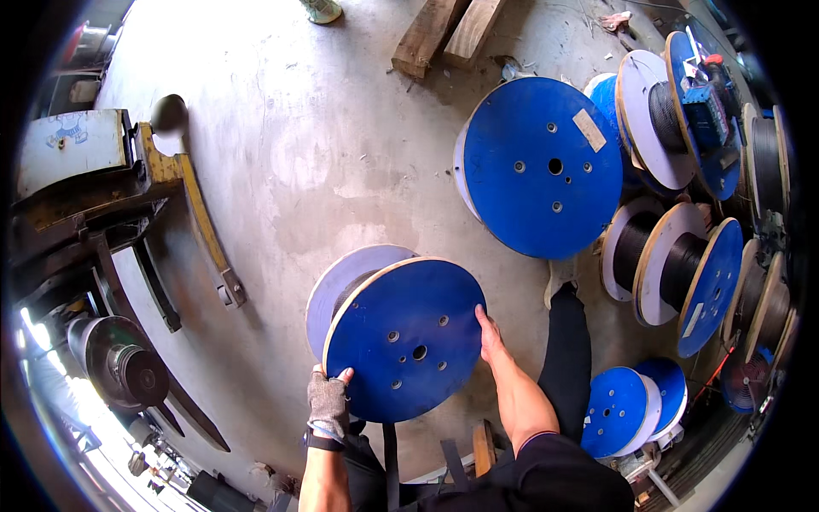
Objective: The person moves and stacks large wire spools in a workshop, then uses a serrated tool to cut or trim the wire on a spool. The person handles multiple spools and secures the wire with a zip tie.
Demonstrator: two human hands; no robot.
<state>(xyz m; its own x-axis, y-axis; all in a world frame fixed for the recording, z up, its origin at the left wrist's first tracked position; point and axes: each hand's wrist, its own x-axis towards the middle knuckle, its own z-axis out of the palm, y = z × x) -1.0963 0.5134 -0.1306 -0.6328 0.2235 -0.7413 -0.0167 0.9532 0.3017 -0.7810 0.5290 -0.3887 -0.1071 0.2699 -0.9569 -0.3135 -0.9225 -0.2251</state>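
A cable reel with blue flanges stands tilted on the concrete floor before me, a little dark wire rope showing between its flanges. My left hand, in a grey fingerless glove with a dark band at the wrist, grips the lower left rim of the near flange. Bare, my right hand holds the same flange at its right rim. The fingers behind the flange are hidden on both sides. A larger blue reel stands just beyond, close to my right shoe.
Several reels of wire rope line the right side, with a tool on one. Wooden beams lie at the top. Yellow and black machinery with a projecting arm stands at the left. A person's shoe shows at the top edge.
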